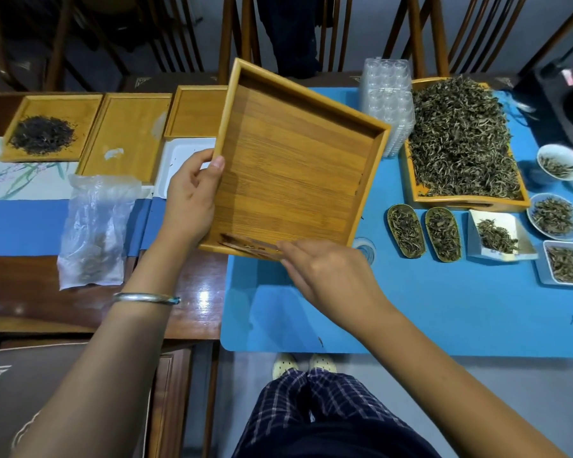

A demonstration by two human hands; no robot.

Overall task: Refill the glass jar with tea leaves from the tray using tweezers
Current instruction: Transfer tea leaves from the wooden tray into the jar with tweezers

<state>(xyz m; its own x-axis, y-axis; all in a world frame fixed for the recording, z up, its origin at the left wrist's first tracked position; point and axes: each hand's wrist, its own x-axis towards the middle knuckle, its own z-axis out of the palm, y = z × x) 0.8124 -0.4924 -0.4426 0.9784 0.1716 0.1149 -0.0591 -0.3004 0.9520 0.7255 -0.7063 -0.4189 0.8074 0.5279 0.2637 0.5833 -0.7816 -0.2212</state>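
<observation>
Right hand [328, 276] fingers pinch tweezers [248, 247] at the tilted tray [295, 170] gripped by left hand [192, 196]

A square bamboo tray [298, 160] with a low raised rim is tilted up off the blue mat [444, 309], its floor bare but for bamboo tweezers [248, 247] lying blurred along its lowest edge. A small clear glass jar [364, 251] stands upright on the mat, just below the tray's lower right corner, partly hidden.
</observation>
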